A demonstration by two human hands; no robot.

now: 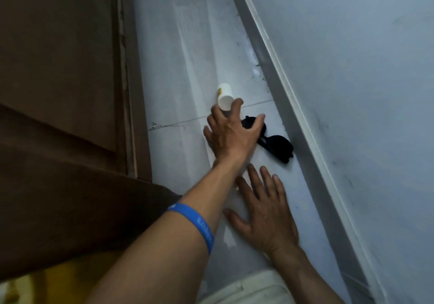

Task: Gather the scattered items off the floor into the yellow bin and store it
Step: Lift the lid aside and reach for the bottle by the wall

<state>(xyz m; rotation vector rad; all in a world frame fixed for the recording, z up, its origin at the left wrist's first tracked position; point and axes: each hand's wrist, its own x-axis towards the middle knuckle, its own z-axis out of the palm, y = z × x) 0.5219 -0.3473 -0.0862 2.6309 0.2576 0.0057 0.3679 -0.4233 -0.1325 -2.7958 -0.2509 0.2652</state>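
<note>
A small white bottle point(225, 97) with a yellow mark lies on its side on the pale floor. Just right of it, black sunglasses point(279, 147) lie close to the baseboard. My left hand point(231, 137), on an arm with a blue wristband, reaches over both with fingers spread. Its fingertips overlap the bottle's near end and its thumb covers one lens of the sunglasses, and it holds nothing. My right hand point(265, 212) is pressed flat on the floor nearer to me, palm down. A blurred yellow surface point(58, 280) shows at the bottom left; I cannot tell whether it is the bin.
Brown wooden furniture point(61, 92) walls off the left side. A grey baseboard point(277, 85) and a bluish-white wall point(352, 69) close the right, leaving a narrow strip of tiled floor point(183, 45). Pale cloth point(249, 289) lies at the bottom edge.
</note>
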